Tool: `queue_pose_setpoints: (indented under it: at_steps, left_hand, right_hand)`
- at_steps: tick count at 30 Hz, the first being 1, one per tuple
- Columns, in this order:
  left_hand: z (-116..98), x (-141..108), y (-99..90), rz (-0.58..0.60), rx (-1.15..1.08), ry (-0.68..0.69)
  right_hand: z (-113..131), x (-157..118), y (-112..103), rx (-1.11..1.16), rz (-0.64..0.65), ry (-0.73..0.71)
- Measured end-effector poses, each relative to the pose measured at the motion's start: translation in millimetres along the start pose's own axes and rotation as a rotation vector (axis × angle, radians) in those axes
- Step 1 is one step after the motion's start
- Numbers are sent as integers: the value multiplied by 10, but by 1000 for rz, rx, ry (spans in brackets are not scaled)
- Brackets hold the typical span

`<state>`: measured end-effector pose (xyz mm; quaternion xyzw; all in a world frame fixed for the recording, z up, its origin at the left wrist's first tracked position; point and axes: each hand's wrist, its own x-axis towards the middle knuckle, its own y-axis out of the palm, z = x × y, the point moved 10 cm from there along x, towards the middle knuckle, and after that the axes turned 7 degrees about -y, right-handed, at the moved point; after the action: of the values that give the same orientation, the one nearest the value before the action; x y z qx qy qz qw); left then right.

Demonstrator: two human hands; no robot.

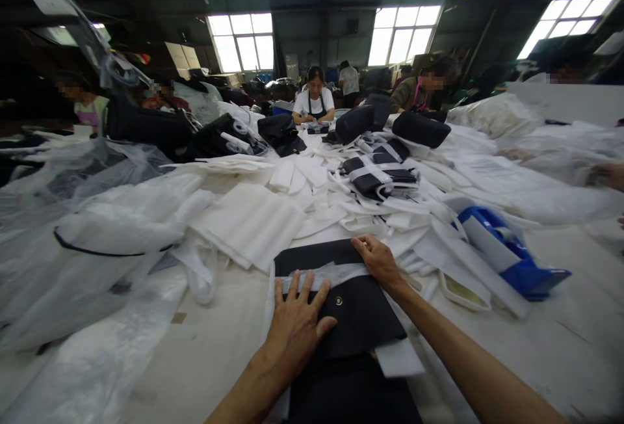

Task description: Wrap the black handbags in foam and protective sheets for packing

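Note:
A black flat bag [370,310] with a round brass-coloured snap lies on the worktable in front of me. Across its upper part runs a strip of translucent white wrap [348,272]. My left hand [299,313] rests flat on the bag, fingers spread over the strip. At the bag's upper right edge, my right hand [377,258] is closed on the edge, its thumb out of sight. A piece of white foam sheet [400,359] sticks out under the bag's lower right side. More black material [351,395] continues below, cut off by the frame.
To the right stands a blue tape dispenser [517,261]. White foam sheets [248,222] and scraps cover the table ahead; clear plastic bags [112,242] pile up at left. Wrapped black bags [375,173] lie farther off. Several people work around the table, one opposite [314,102].

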<state>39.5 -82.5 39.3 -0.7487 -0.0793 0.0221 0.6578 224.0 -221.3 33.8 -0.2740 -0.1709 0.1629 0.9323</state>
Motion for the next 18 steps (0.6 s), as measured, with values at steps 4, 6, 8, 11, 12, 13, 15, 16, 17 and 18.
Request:
queue_pose_setpoints:
  at_steps: [4,6,8,11,12,13,15,16,17,18]
  left_hand:
    - [-15,15,16,28,-6,15]
    - [-27,25,11,29,2,17]
    - [-34,30,8,27,18,13]
    - [-36,29,10,29,30,10]
    - [-36,29,11,30,28,12]
    - [-36,29,12,32,23,15]
    - [-34,32,14,40,12,18]
    - [-31,35,16,46,7,17]
    - [-30,37,19,52,3,17]
    - [-30,39,21,59,-1,16]
  right_hand:
    - [-16,133,109,11,63,-65]
    - [-32,203,172,27,94,-100]
    - [-67,263,216,34,112,-122]
    - [-110,314,199,15,114,-135]
    - [-97,317,168,-1,109,-140]
    - [-61,313,125,-20,100,-149]
    - [102,279,29,-58,73,-188]
    - [231,247,5,-64,72,-222]
    - [372,205,17,-57,95,-257]
    - [511,153,74,-43,149,-286]
